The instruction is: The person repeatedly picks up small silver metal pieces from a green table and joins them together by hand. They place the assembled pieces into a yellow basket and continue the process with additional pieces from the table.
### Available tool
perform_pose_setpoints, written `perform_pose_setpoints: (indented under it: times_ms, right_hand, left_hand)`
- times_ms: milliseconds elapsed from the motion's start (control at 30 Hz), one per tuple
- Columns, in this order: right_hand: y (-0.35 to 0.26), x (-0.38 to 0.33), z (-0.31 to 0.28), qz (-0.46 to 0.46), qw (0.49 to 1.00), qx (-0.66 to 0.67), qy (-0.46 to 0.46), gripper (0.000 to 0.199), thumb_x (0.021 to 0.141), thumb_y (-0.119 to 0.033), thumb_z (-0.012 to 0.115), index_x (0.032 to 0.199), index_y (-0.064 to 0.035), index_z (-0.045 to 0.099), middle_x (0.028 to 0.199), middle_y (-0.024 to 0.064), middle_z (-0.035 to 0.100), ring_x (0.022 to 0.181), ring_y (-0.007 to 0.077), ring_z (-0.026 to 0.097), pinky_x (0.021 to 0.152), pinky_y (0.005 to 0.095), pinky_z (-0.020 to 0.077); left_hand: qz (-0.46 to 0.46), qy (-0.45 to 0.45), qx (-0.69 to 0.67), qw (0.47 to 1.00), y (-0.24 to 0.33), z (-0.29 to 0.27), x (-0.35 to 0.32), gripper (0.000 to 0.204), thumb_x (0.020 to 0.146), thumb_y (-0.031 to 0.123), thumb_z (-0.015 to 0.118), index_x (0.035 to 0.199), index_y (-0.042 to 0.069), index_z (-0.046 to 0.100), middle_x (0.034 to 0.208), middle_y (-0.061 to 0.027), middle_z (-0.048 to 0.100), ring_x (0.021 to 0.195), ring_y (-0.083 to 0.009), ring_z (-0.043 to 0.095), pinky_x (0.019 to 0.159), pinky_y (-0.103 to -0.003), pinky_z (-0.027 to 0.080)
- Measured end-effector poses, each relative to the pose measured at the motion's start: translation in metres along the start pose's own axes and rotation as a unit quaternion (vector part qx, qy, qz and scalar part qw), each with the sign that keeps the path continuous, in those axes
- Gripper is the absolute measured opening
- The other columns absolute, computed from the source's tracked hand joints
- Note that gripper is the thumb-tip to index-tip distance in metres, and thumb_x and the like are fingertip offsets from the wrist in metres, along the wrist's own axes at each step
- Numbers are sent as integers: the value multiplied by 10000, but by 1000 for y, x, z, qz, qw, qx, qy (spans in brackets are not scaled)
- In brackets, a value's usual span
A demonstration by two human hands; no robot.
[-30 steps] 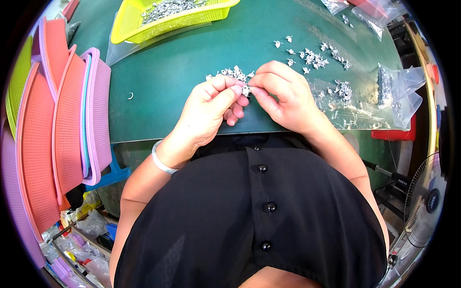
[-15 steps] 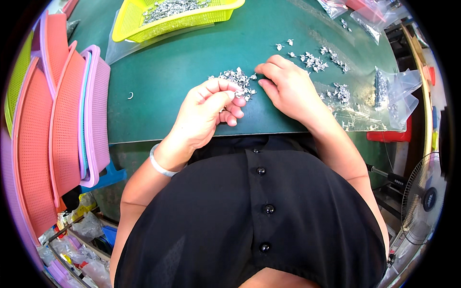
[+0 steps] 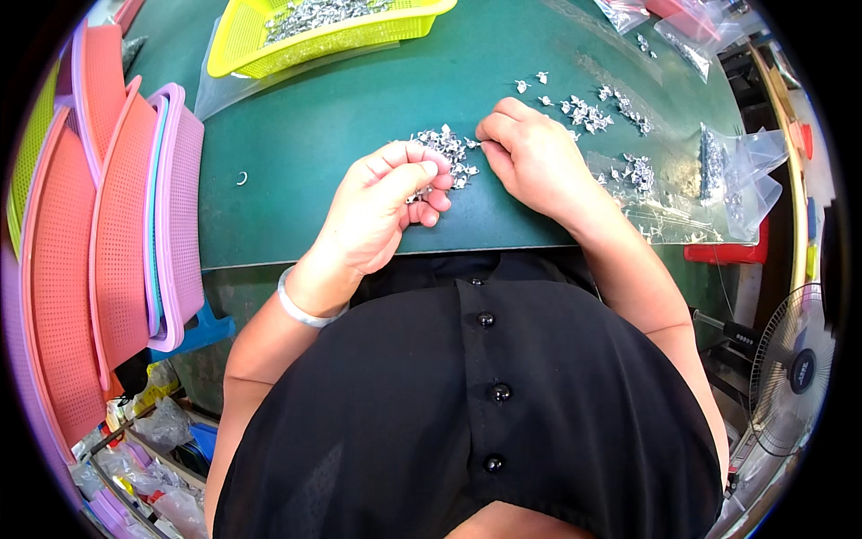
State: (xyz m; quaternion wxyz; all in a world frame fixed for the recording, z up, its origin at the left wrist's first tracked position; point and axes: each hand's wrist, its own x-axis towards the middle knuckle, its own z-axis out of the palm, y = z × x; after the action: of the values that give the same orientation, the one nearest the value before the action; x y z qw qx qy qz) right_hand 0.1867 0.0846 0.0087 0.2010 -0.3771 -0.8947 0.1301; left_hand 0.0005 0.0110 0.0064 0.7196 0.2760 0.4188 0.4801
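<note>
A small heap of shiny silver metal parts point(image 3: 446, 148) lies on the green table mat point(image 3: 314, 126) in front of me. My left hand point(image 3: 382, 211) is curled just below the heap, thumb and fingers pinched on a few of the small metal parts. My right hand point(image 3: 530, 157) rests on the mat to the right of the heap, its fingertips touching the heap's right edge; whether it holds a part I cannot tell. A silver bangle circles my left wrist.
A yellow basket point(image 3: 314, 31) of metal parts stands at the back. More loose metal parts point(image 3: 588, 108) and clear plastic bags point(image 3: 718, 180) lie to the right. Stacked pink, orange and purple baskets point(image 3: 117, 234) stand at the left. A fan point(image 3: 795, 368) sits lower right.
My right hand has moved away from my left hand, up and to the right edge of the heap. My left hand has stayed curled near the heap.
</note>
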Motion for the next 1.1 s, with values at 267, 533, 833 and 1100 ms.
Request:
perform_pose_setpoints:
  times_ms: [267,533,833,1100]
  right_hand:
    - [1,1,4,-41,999,-8,15,81,754,-113,594,800,-47,590,785,94,530,780,278,569,672,381,471]
    - [-15,-4,-12,-188,972,73,123,95,714,-68,604,803,-47,578,816,61,547,749,253,551,652,352,442]
    - [-12,-8,-9,-97,967,203,117,122,718,-26,632,834,-28,595,787,90,571,698,265,586,581,315,474]
    - [-11,-12,-11,-9,950,308,46,34,788,-13,590,820,-4,597,762,56,563,632,125,515,554,240,409]
  left_hand:
    - [-8,21,31,999,1,5,-1,123,877,131,512,907,27,572,794,-59,593,642,-115,536,535,-210,420]
    - [-39,-17,18,999,8,13,5,160,896,180,509,856,42,577,698,-32,568,541,-85,508,452,-189,381]
    - [4,-2,38,999,3,17,4,139,892,172,526,844,55,581,704,-9,577,555,-64,518,480,-177,394]
    - [7,-1,58,998,2,19,4,127,890,167,535,852,56,582,713,-10,580,568,-66,528,491,-182,407]
